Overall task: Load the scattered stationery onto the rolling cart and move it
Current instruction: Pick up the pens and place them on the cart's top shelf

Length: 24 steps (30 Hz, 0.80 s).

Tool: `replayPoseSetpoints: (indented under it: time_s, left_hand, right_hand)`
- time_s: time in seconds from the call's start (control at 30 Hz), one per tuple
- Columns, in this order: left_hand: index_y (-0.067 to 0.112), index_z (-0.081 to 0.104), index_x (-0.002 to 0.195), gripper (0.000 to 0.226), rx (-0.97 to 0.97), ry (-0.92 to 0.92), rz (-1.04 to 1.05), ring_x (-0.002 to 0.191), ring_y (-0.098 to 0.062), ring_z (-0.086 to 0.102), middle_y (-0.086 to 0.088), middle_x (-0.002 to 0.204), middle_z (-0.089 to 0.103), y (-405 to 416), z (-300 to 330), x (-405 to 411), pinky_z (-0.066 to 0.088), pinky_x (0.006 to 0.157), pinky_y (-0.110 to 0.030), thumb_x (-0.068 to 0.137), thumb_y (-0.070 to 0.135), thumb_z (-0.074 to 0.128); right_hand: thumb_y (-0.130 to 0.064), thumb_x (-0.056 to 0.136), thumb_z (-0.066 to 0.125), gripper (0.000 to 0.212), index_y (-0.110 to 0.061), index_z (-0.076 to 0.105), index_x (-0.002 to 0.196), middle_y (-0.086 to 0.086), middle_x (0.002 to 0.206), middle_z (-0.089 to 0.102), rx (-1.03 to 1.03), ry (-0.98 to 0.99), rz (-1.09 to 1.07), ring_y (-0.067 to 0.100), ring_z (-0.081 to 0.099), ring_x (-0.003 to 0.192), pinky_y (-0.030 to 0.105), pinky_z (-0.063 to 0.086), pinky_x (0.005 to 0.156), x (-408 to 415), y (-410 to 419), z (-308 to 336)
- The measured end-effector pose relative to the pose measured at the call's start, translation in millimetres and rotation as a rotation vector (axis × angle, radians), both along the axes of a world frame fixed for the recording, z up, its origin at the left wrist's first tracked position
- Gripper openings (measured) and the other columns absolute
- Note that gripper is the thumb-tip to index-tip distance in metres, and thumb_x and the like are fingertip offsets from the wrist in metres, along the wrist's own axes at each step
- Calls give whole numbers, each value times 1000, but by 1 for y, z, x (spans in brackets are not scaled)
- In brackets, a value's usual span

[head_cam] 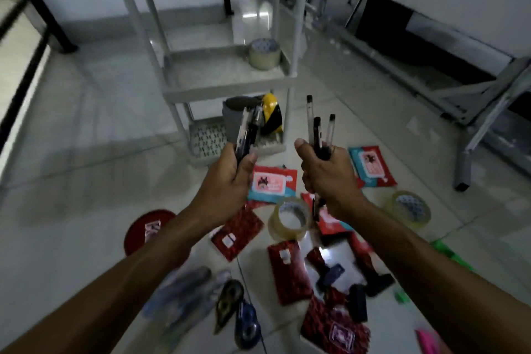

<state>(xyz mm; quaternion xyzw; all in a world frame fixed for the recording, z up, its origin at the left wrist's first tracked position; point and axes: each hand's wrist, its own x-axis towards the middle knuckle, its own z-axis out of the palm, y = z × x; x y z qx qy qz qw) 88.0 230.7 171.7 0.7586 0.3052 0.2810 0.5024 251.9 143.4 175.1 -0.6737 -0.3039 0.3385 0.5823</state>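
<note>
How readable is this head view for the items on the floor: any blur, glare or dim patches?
Head view: dim overall; motion blur smears the pouch at lower left and both forearms. Glare sits on the floor tiles behind the cart. The pens in the right hand stay fairly sharp; wide-angle bending shows at the edges.

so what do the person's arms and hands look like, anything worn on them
Both forearms are bare as far as the view shows, with no sleeves visible. The left hand and right hand wear no gloves, and no watch, bracelet or ring is visible. The picture is dim and slightly blurred, so small details could be missed.

office – tiled floor, desk frames
</note>
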Motion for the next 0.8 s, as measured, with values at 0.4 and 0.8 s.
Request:
replayPoseSetpoints:
  time_s: [0.4, 0.8]
  left_hand:
    - [20, 47, 97, 17, 209, -300, 47, 59, -6, 47, 6, 68, 48, 87, 266, 41, 42, 54, -22, 100, 36, 40]
    - [22, 46, 94, 14, 400, -540, 185, 67, -3, 51, 5, 76, 49, 179, 510, 108, 43, 53, -14, 101, 33, 41]
  right_hand:
    - [-34, 96, 58, 37, -9, 49, 72, 8, 54, 36, 413, -136, 88, 22, 35, 48, 30, 32, 43, 22, 122, 300]
    - [-33, 97, 56, 43, -20, 46, 58, -2, 47, 40, 714, -225, 137, 17, 38, 43, 29, 34, 46, 71, 225, 560]
